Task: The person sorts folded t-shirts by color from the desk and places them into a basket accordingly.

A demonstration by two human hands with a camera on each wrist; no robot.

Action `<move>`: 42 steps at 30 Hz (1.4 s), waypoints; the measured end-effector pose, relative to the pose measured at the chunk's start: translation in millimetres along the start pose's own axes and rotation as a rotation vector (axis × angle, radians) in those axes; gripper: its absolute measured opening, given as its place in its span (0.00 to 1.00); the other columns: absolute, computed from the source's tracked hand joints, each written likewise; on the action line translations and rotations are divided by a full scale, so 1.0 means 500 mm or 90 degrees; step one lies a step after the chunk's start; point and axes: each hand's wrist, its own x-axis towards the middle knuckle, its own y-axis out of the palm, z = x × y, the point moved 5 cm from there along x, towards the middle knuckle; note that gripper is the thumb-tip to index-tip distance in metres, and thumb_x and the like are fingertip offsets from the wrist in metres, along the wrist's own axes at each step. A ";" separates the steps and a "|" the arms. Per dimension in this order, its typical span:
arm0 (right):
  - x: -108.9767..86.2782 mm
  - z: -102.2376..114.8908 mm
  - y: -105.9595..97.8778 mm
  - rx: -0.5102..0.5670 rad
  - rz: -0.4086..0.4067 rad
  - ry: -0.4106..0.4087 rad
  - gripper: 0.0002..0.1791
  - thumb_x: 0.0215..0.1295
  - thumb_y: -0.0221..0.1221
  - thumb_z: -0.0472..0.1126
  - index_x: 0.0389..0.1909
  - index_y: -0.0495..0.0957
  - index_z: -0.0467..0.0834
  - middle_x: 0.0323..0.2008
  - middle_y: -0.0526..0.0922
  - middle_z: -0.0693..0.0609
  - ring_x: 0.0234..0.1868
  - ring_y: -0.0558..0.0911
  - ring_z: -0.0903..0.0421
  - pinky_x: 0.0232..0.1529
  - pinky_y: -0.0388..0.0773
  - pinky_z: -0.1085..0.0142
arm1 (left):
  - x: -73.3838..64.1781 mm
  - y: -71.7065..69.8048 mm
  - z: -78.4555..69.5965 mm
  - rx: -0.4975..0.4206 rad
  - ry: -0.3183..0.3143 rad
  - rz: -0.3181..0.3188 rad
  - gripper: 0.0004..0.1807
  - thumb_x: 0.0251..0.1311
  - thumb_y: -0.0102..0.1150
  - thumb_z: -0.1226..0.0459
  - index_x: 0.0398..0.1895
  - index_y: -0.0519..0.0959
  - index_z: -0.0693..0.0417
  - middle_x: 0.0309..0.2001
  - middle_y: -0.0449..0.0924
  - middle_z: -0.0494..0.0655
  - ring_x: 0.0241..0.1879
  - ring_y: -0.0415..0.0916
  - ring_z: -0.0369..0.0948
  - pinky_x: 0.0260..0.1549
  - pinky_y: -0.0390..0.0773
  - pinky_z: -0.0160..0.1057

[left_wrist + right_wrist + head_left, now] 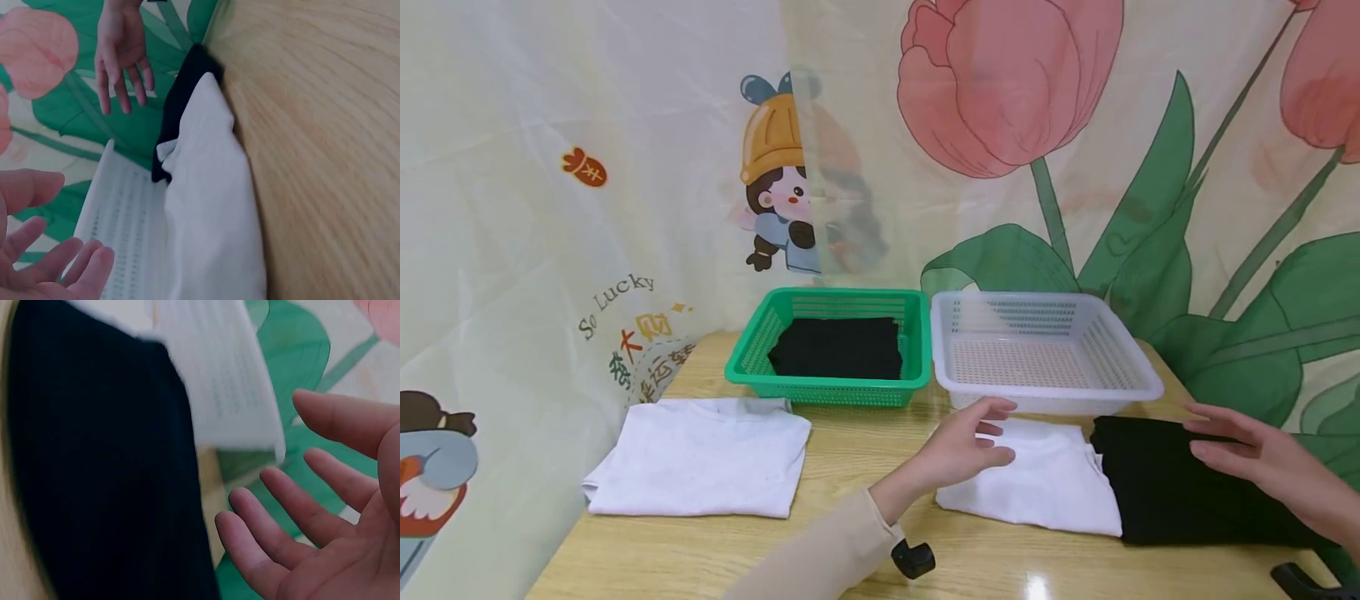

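My left hand [964, 446] hovers at the left side of a folded white garment [1037, 483], its fingers loosely bent with nothing in them. To the right, my right hand [1262, 458] is held above a folded black garment [1157, 492], fingers apart and holding nothing. The two garments lie side by side, the white one's edge against the black one. In the right wrist view the black garment [106, 462] lies beside the relaxed fingers [294, 506], with a gap between. The left wrist view shows the white garment [209, 206] apart from the left fingers.
A green basket [827, 390] with a folded black garment [838, 348] in it stands at the back. Beside it is a white basket [1045, 392]. Another folded white garment [700, 458] lies at the left of the wooden table [850, 467]. A printed curtain [685, 100] hangs behind.
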 end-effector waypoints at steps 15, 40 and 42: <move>0.000 -0.173 -0.022 -0.063 -0.051 0.055 0.50 0.80 0.61 0.53 0.76 0.46 0.19 0.65 0.54 0.10 0.58 0.63 0.11 0.52 0.74 0.28 | 0.050 0.159 -0.008 -0.075 -0.050 0.007 0.34 0.62 0.75 0.67 0.69 0.76 0.34 0.62 0.80 0.32 0.55 0.80 0.30 0.44 0.81 0.29; 0.011 -0.224 -0.005 -0.084 0.023 0.147 0.60 0.76 0.60 0.63 0.78 0.38 0.22 0.67 0.42 0.09 0.63 0.50 0.11 0.51 0.70 0.24 | 0.082 0.270 0.007 -0.069 -0.152 0.067 0.37 0.64 0.74 0.65 0.73 0.70 0.32 0.62 0.77 0.31 0.51 0.80 0.27 0.43 0.83 0.33; 0.008 -0.223 -0.006 -0.088 0.009 0.137 0.59 0.76 0.61 0.62 0.77 0.39 0.22 0.67 0.43 0.09 0.62 0.50 0.10 0.50 0.69 0.24 | 0.083 0.270 0.003 -0.063 -0.167 0.065 0.37 0.63 0.74 0.64 0.72 0.70 0.31 0.62 0.78 0.33 0.51 0.79 0.27 0.45 0.82 0.33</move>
